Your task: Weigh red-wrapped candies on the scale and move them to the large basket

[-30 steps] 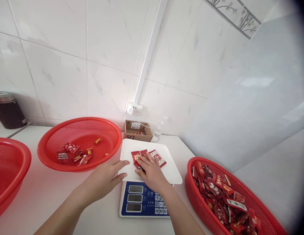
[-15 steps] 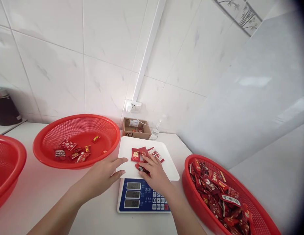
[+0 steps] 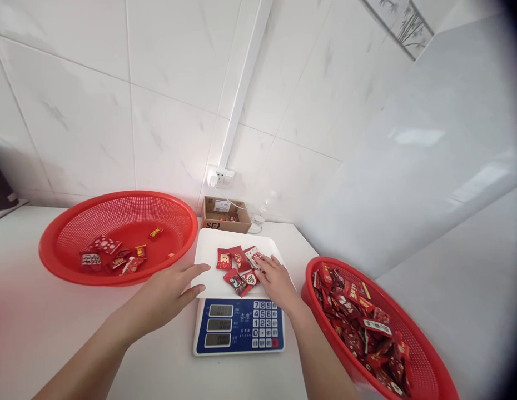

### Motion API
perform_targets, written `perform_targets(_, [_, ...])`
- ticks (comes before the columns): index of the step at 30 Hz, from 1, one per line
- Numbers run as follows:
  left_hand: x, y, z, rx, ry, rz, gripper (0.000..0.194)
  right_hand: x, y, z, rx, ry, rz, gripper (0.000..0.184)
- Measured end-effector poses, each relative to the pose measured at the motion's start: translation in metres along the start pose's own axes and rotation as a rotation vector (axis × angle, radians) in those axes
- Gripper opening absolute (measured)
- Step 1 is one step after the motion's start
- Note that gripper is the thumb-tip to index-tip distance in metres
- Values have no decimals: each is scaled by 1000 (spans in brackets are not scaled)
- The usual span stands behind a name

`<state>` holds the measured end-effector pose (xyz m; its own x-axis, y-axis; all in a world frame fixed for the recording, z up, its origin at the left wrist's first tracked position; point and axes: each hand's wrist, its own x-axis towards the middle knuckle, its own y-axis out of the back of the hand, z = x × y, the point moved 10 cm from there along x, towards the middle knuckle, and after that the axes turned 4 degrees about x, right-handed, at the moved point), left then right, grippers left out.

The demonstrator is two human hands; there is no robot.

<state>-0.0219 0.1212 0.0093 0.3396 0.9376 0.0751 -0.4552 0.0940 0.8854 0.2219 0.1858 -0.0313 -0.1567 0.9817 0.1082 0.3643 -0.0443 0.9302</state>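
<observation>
Several small red candy packets lie in a loose group on the white pan of a blue digital scale. My right hand is over the right side of the group, fingers stretched out and apart. Its fingertips overlap a white-and-red packet, and its thumb is by a packet with a round white label; whether they press on these I cannot tell. At the pan's left edge, my left hand has thumb and forefinger spread, with nothing between them.
Left of the scale stands a red perforated basket with a few packets in it. Another red basket, at the right, holds many packets. Behind the scale are a small cardboard box, a clear bottle and a wall socket.
My right hand has shifted right across the pan, uncovering the front packets and the scale's keypad. My left hand stays by the pan's left edge. The view has turned slightly right.
</observation>
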Motion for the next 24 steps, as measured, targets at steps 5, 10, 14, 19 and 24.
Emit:
perform_targets(5, [-1, 0, -2, 6, 5, 6, 46, -3, 2, 2, 3, -11, 8, 41])
perform_targets(10, [1, -2, -3, 10, 2, 2, 46, -9, 8, -21, 18, 66, -13, 41])
perform_targets(14, [1, -1, -3, 13, 5, -3, 46, -12, 6, -30, 8, 94, -71, 32])
perform_targets(19, [0, -1, -2, 0, 1, -7, 48, -12, 10, -25, -1, 83, -29, 33])
perform_targets(24, [0, 0, -1, -1, -7, 2, 46, -22, 10, -50, 78, 186, -52, 33])
